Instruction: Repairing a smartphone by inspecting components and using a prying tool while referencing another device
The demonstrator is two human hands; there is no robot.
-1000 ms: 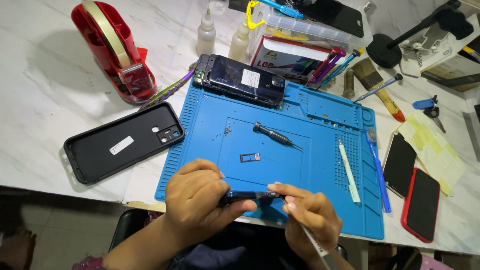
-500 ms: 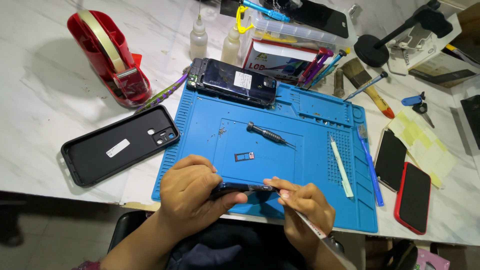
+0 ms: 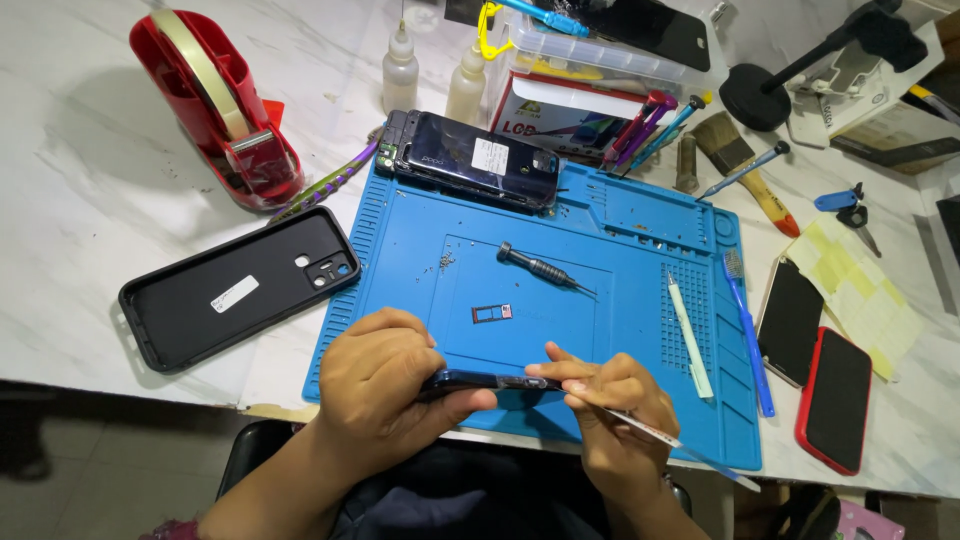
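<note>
Head view, from left to right: a red tape dispenser (image 3: pixel 215 105) stands at the upper left, and below it a black phone case (image 3: pixel 235 290) lies open side up, holding only a white sticker. At lower centre the left hand (image 3: pixel 385 395) is closed around the left end of a dark phone (image 3: pixel 490 381), held edge-up over the near rim of the blue work mat (image 3: pixel 640 250). The right hand (image 3: pixel 605 405) pinches a thin flat pry tool (image 3: pixel 660 435) whose tip meets the phone's edge; the step looks like prying along the seam, which calls for a shallow, steady slide. A small card tray (image 3: pixel 492 313) and a screwdriver (image 3: pixel 540 268) lie on the mat. At upper centre a clear plastic box (image 3: pixel 600 55) holds contents I cannot make out.
</note>
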